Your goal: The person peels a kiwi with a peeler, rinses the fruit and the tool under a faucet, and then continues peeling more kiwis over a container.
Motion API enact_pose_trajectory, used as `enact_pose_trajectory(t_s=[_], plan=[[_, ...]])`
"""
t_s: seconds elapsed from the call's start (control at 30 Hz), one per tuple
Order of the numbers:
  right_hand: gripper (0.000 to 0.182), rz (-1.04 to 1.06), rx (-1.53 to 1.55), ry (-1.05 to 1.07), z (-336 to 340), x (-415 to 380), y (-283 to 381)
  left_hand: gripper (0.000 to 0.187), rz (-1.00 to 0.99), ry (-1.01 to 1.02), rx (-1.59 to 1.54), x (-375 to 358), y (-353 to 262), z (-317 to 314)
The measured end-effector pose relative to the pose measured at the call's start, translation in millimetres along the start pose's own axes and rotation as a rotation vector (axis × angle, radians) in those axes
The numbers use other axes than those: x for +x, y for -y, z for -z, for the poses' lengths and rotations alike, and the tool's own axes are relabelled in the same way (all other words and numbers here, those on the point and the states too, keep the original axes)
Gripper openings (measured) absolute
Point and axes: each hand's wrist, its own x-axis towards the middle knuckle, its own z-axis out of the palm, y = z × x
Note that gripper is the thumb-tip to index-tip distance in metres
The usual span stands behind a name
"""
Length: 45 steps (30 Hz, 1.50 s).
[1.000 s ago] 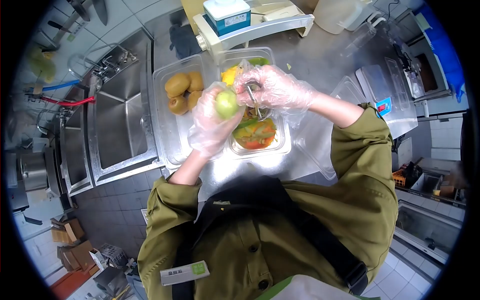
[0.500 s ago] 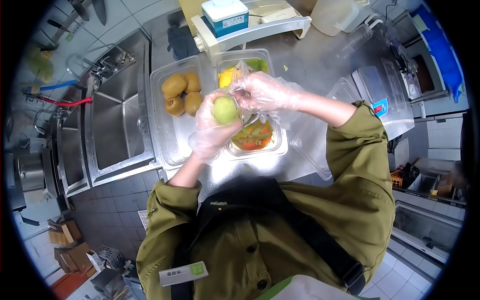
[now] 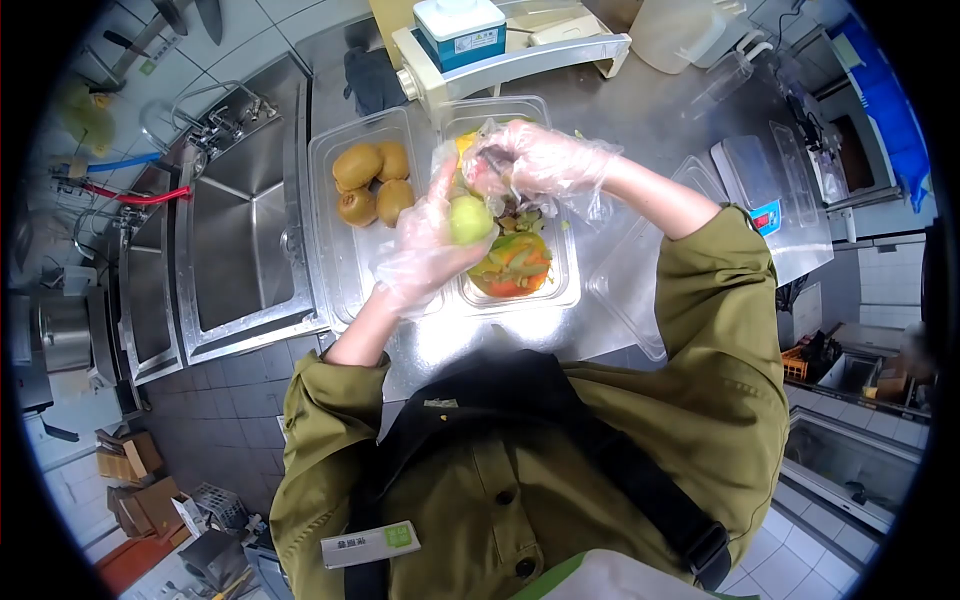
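My left hand (image 3: 425, 250), in a thin plastic glove, holds a peeled green kiwi (image 3: 469, 219) over the steel counter. My right hand (image 3: 535, 160), also gloved, is closed around a peeler, which is mostly hidden in the fingers, just above and right of the kiwi. Below both hands sits a clear tub of fruit peelings (image 3: 522, 268), orange, green and brown. To its left a second clear tub (image 3: 335, 235) holds several unpeeled brown kiwis (image 3: 357, 166).
A steel sink (image 3: 240, 230) lies left of the tubs. At the back stand a white rack with a blue-labelled box (image 3: 460, 30) and a jug. A digital scale (image 3: 765, 195) and an empty clear container (image 3: 640, 280) are on the right.
My right hand has pulled up and away from the kiwi toward the back of the peelings tub. My left hand has turned the kiwi slightly and stayed over the tub.
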Motion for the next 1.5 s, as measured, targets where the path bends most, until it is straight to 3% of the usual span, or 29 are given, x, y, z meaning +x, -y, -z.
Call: enact_pose_trajectory(t_s=[0.07, 0.13, 0.23, 0.33, 0.47, 0.57, 0.7, 0.8, 0.93, 1.03, 1.2, 1.3, 1.4, 1.5], plan=[[0.016, 0.056, -0.211, 0.083, -1, 7, -5, 0.090, -0.009, 0.033, 0.101, 2, -3, 2], [0.017, 0.105, -0.185, 0.085, -4, 5, 6, 0.097, -0.044, 0.054, 0.190, 3, -7, 1], [0.017, 0.148, -0.151, 0.138, -5, 7, 12, 0.095, -0.070, 0.082, 0.072, 0, -1, 0], [0.015, 0.091, -0.199, 0.136, -7, 12, 0, 0.096, -0.099, -0.013, -0.131, -5, -3, -8], [0.010, -0.060, -0.034, -0.048, -2, 14, -46, 0.096, 0.103, 0.050, -0.497, -12, 6, -6], [0.010, -0.038, 0.071, -0.004, -6, -2, -1, 0.095, 0.270, 0.170, -0.970, -10, 8, -2], [0.021, 0.207, -0.330, -0.097, -21, -2, 9, 0.088, 0.268, 0.159, -1.075, -9, 9, -5], [0.015, 0.174, -0.436, -0.084, -24, -7, 16, 0.083, 0.341, 0.239, -1.170, -13, 5, -2], [0.012, 0.178, -0.530, -0.050, -14, -2, 4, 0.079, 0.421, 0.333, -1.126, -21, -11, 7], [0.013, 0.077, -0.261, -0.136, -12, -6, -2, 0.079, 0.378, 0.343, -1.100, -21, -4, 6], [0.012, 0.166, -0.415, 0.010, -22, -13, 16, 0.082, 0.376, 0.268, -1.140, -27, -8, 3], [0.013, 0.243, -0.543, 0.034, -28, -13, 16, 0.084, 0.329, 0.323, -0.953, -25, -7, 8], [0.014, 0.145, -0.613, 0.065, -36, -16, 29, 0.085, 0.231, 0.357, -1.045, -25, -6, 0], [0.015, 0.175, -0.598, 0.017, -39, -15, 18, 0.082, 0.223, 0.289, -1.184, -29, 7, -9]])
